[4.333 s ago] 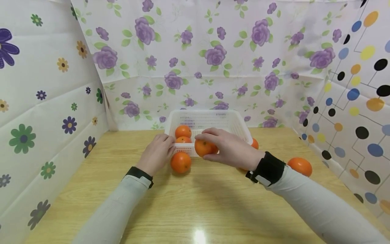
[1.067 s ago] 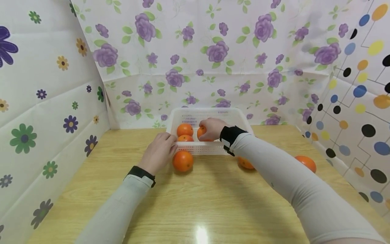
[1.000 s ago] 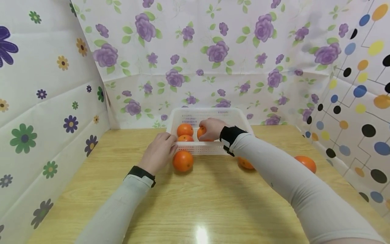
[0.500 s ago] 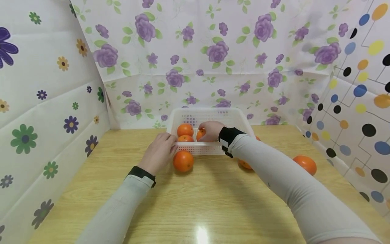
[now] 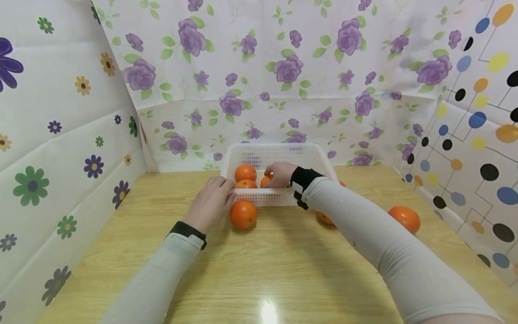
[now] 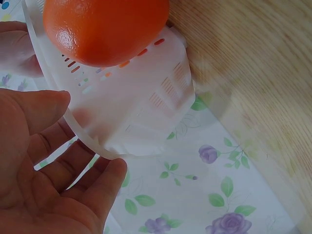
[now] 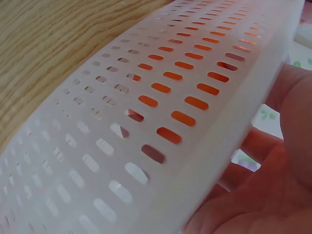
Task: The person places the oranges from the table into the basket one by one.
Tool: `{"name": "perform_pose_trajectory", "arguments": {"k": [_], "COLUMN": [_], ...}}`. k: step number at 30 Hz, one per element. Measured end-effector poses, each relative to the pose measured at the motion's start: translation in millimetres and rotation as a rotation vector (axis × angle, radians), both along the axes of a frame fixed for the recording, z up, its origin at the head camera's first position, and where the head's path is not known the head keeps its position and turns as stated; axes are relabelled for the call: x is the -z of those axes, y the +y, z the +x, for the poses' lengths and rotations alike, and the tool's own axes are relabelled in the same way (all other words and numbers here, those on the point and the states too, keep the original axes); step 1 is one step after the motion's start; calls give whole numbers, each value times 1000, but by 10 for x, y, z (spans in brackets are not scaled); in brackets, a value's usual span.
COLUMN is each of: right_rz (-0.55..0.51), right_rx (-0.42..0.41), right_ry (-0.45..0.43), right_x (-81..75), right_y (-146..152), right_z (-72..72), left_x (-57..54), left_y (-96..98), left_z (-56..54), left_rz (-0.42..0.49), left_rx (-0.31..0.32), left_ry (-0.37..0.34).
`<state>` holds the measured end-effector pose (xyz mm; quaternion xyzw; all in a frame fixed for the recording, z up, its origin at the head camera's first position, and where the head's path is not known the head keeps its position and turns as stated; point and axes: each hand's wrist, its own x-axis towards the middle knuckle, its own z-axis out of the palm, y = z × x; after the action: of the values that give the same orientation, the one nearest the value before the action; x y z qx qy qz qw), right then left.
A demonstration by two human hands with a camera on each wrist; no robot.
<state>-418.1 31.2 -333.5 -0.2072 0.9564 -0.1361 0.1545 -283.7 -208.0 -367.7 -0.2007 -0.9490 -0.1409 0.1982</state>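
Note:
A white perforated plastic basket (image 5: 271,191) stands at the back of the wooden table. My left hand (image 5: 209,203) holds its front left corner; in the left wrist view the thumb (image 6: 46,108) and fingers lie on either side of the rim. Inside the basket, my right hand (image 5: 281,174) has its fingers around an orange (image 5: 266,181), mostly hidden by the hand. The right wrist view shows orange colour through the basket wall slots (image 7: 183,118). Two more oranges, one behind (image 5: 245,173) the other (image 5: 246,184), sit at the basket's left. Just in front is another orange (image 5: 243,214).
Right of the basket, one orange (image 5: 324,218) is partly covered by the right sleeve, and another (image 5: 342,183) peeks out behind it. Farther right lies a further orange (image 5: 404,219). Patterned sheets (image 5: 259,121) enclose the table (image 5: 259,265) at the back and both sides.
Over these seconds my right hand has carried an orange from above the front rim down into the basket. Lately it has sunk slightly lower. The left hand stays at the corner.

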Motion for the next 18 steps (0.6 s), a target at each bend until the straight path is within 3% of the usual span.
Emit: {"name": "perform_pose_trajectory", "arguments": {"k": [4, 18], "right_rz": [-9, -28], "right_rx": [31, 83], "right_ry": [-55, -118], "right_x": [14, 54], "right_y": [1, 8], "right_z": [-39, -97], "left_x": [2, 5], "left_y": [-1, -1], "left_z": [4, -4], "left_rz": [0, -1], "left_rx": [-3, -5], "left_ry": [0, -13]}}
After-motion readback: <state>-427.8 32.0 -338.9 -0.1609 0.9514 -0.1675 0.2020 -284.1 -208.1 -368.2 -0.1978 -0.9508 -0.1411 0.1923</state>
